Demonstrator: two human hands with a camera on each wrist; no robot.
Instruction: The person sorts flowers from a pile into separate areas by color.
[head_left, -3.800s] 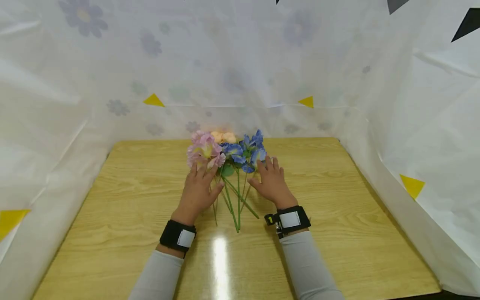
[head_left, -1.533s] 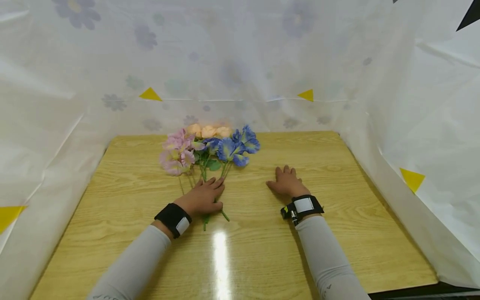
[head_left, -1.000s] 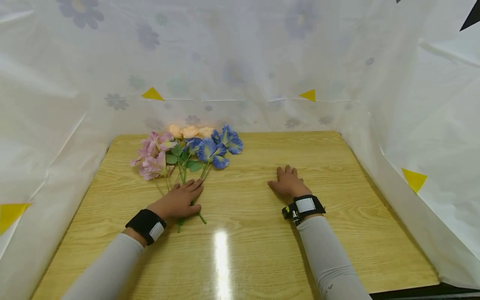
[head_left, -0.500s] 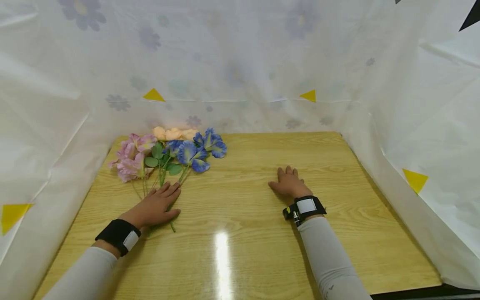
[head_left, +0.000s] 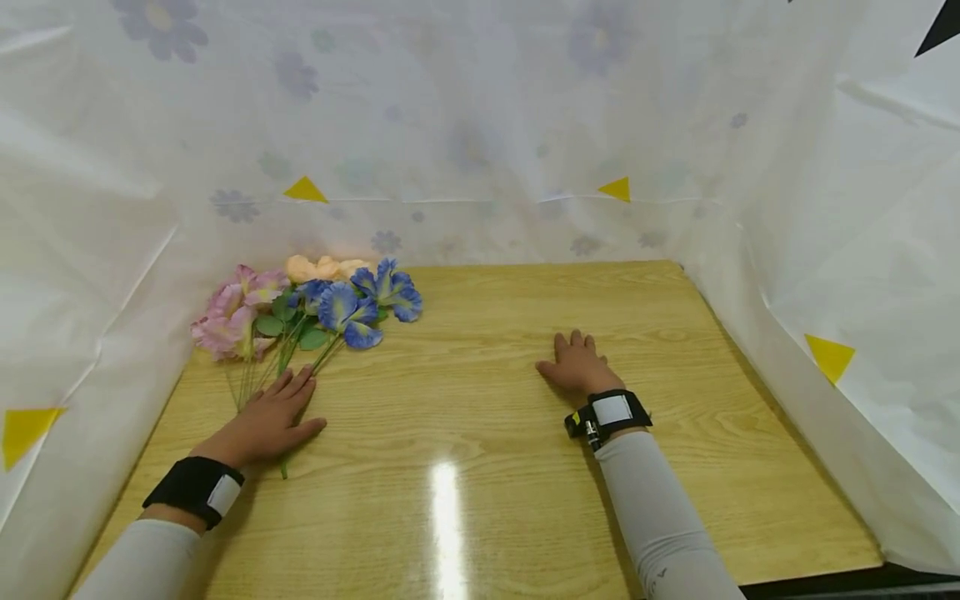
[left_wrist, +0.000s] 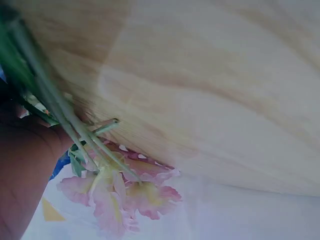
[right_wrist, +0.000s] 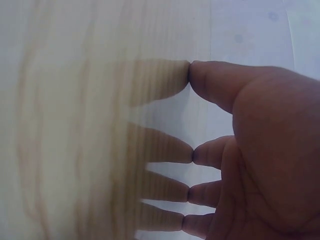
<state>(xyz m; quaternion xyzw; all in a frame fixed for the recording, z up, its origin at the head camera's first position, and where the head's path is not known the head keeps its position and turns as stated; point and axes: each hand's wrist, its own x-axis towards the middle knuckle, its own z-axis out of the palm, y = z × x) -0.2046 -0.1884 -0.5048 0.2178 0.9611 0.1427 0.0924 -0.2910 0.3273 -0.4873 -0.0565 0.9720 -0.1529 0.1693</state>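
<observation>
In the head view my left hand (head_left: 266, 421) lies over the green stems (head_left: 285, 354) of several artificial flowers, fingers extended and thumb out to the side. Beyond the fingers spread the pink flowers (head_left: 232, 317), the blue flowers (head_left: 345, 308) and, at the back, the peach flowers (head_left: 322, 267). In the left wrist view stems (left_wrist: 47, 85) run past the hand (left_wrist: 30, 160) toward a pink bloom (left_wrist: 117, 200); the palm side is partly hidden. My right hand (head_left: 577, 365) holds nothing; in the right wrist view its fingertips (right_wrist: 197, 75) touch the glossy tabletop.
The wood-grain table (head_left: 465, 400) is enclosed by white sheeting (head_left: 480, 125) at the back and both sides. Yellow triangles (head_left: 617, 189) mark the sheeting. The flowers lie at the table's far left corner, the pink ones close to the left sheeting.
My left hand has slid the flowers left across the table, from the middle to the left edge. The right hand first left the blue flowers for the right, then stayed in place.
</observation>
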